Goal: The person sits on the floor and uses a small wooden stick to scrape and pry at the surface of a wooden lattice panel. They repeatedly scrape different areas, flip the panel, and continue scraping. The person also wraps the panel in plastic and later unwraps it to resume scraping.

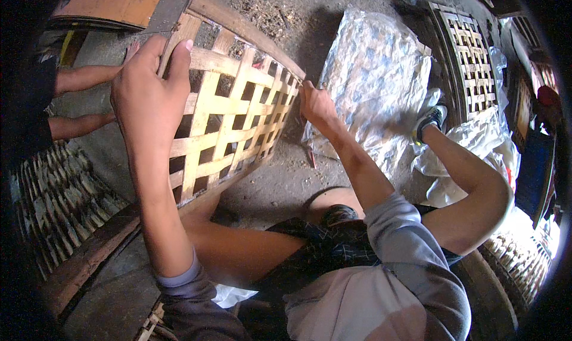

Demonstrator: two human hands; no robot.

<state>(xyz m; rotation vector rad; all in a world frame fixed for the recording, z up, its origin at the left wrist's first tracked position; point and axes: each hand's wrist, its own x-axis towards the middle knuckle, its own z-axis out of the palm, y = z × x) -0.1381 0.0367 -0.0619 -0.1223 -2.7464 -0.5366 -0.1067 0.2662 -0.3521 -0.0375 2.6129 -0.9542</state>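
A woven panel of pale, flat strips in a wooden frame [241, 107] stands tilted before me, its open lattice showing the floor behind. At its upper left corner my left hand [154, 88] grips the frame, with the thumb on the near side. My right hand [319, 106] is closed at the panel's right end; its fingers are partly hidden, but the frame's end lies against them. A thin reddish object on the floor shows just below that hand, too small to name.
Crumpled plastic sheeting [375, 85] covers the floor to the right. Beyond it leans another woven panel [472, 61]. An orange board [110, 4] is at the far left, near another person's arms [86, 79]. Stacked slatted pieces [65, 198] lie at the lower left.
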